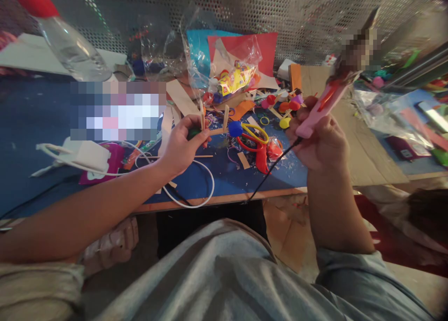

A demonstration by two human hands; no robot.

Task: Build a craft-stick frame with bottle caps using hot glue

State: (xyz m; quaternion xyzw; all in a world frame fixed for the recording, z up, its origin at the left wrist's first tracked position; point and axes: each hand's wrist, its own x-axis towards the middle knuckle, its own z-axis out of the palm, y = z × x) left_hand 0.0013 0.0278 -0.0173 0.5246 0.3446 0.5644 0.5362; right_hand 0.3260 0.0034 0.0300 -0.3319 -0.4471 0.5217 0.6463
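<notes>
Wooden stick frame (217, 131) hovers above cluttered blue table (233, 183), pinched in your left hand (185, 141). Your right hand (325, 141) grips pink glue gun (315, 117), well apart from frame. Black cord (273, 167) trails to table edge: snag there could jerk gun. Squeezing thin sticks too hard could skew joints.

My blue table (35, 108) carries a thin stick (205, 156), a looping white cable (213, 183), a small tan scrap (244, 160) and, to my right, a cardboard sheet (367, 157).
</notes>
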